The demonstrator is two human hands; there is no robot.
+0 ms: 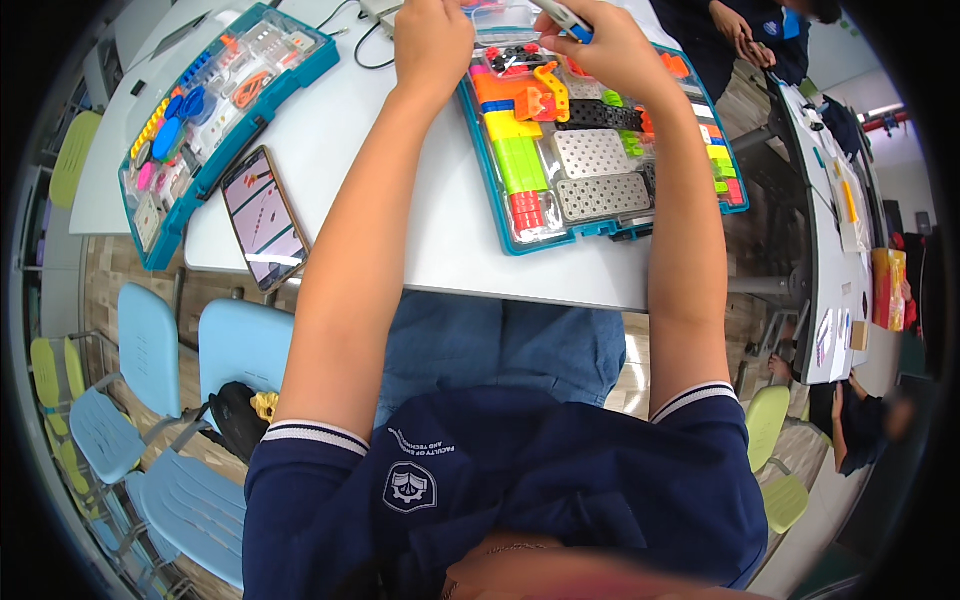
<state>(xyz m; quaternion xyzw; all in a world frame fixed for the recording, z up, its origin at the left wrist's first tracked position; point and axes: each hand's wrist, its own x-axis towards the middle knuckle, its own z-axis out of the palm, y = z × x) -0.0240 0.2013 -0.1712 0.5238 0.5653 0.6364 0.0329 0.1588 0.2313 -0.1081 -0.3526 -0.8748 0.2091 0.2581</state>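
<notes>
My right hand (pixel 612 50) is closed round a slim white-and-grey tool (pixel 563 17) with a blue part; its exact kind I cannot make out. It is over the far part of a teal case (pixel 511 238) filled with building-kit parts. Close to the top edge, my left hand (pixel 433 45) is curled shut to the left of the case, its fingertips partly cut off and whatever they hold hidden. In the case lie orange, yellow, green and red blocks, perforated grey plates (pixel 590 154), a black strip (pixel 597 116) and a yellow bracket (pixel 553 88) beside orange pieces.
Left on the white table (pixel 450 240) stands a second teal case (pixel 158 255) of small parts, with a lit phone (pixel 266 218) near the edge. A black cable (pixel 372 62) lies behind. Blue chairs (pixel 150 340) stand at left; another person's hands (pixel 738 35) show at upper right.
</notes>
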